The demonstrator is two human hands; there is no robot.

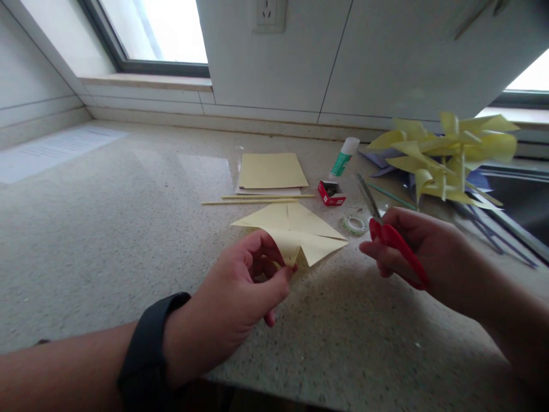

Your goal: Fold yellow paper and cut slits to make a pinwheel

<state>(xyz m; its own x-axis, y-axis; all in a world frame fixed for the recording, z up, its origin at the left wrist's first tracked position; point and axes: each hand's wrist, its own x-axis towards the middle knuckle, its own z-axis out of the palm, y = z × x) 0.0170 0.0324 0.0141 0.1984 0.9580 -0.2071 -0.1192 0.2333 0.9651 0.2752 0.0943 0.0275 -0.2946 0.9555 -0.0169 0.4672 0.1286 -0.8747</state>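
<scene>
Fingers of the left hand pinch the yellow paper; right hand grips red-handled scissors, blades closed.

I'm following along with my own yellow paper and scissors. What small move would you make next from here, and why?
Probably bring the red-handled scissors in the right hand across to the yellow paper square. The left hand pinches the paper's near corner, lifting it off the counter, while the blades point away from the sheet, well clear of it. Nothing lies between them.
</scene>
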